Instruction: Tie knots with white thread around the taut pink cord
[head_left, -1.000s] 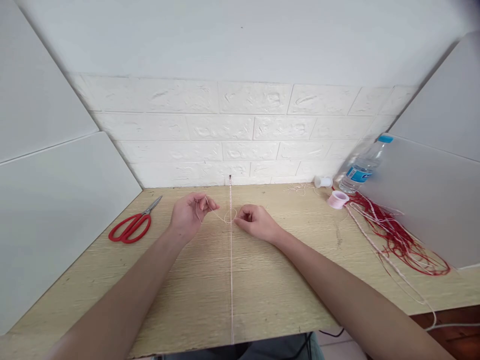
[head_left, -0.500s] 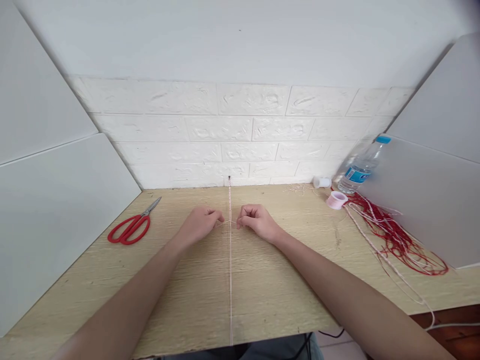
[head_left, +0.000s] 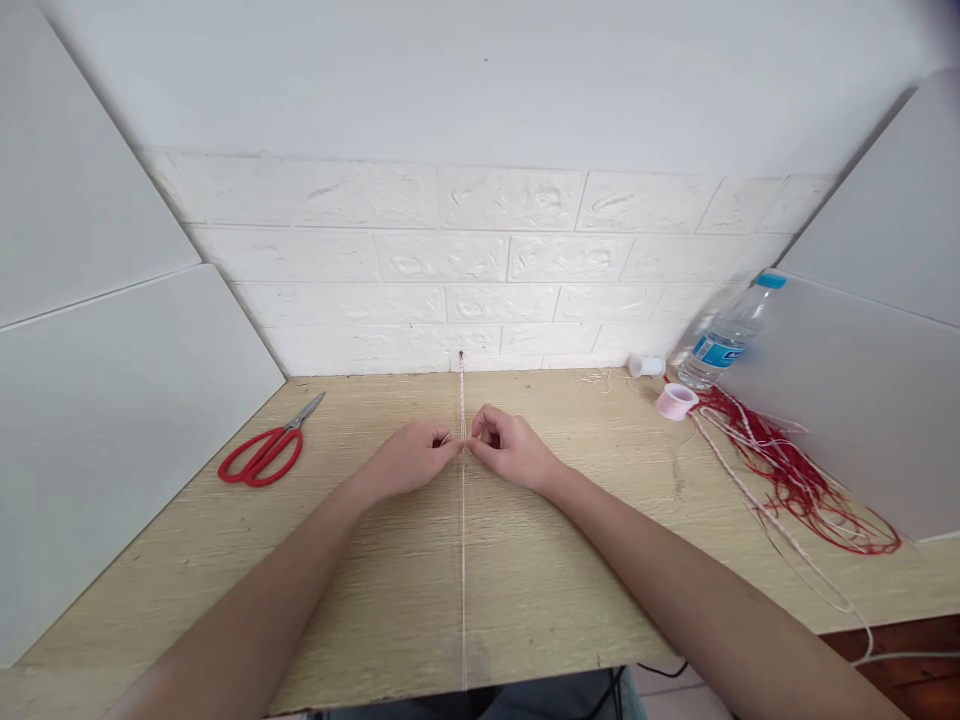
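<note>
A pale pink cord (head_left: 463,560) runs taut from a small hook (head_left: 461,355) at the foot of the wall to the table's front edge. Its far stretch (head_left: 462,385) looks braided. My left hand (head_left: 417,455) is closed, thumb and index pinched on a thin thread right beside the cord. From the right, my right hand (head_left: 510,447) pinches at the same spot, its fingertips meeting the left ones at the cord. What exactly lies between the right fingertips is too small to see clearly, but thread shows around both hands.
Red-handled scissors (head_left: 274,445) lie at the left. On the right are a pink spool (head_left: 676,401), a white spool (head_left: 646,366), a water bottle (head_left: 727,335) leaning by the side panel, and tangled red cords (head_left: 802,470). Loose thread scraps (head_left: 598,378) lie near the wall.
Both hands have moved inward, bringing their fingertips together at the cord. The thread that stretched out to either side between them is now mostly hidden by the fingers.
</note>
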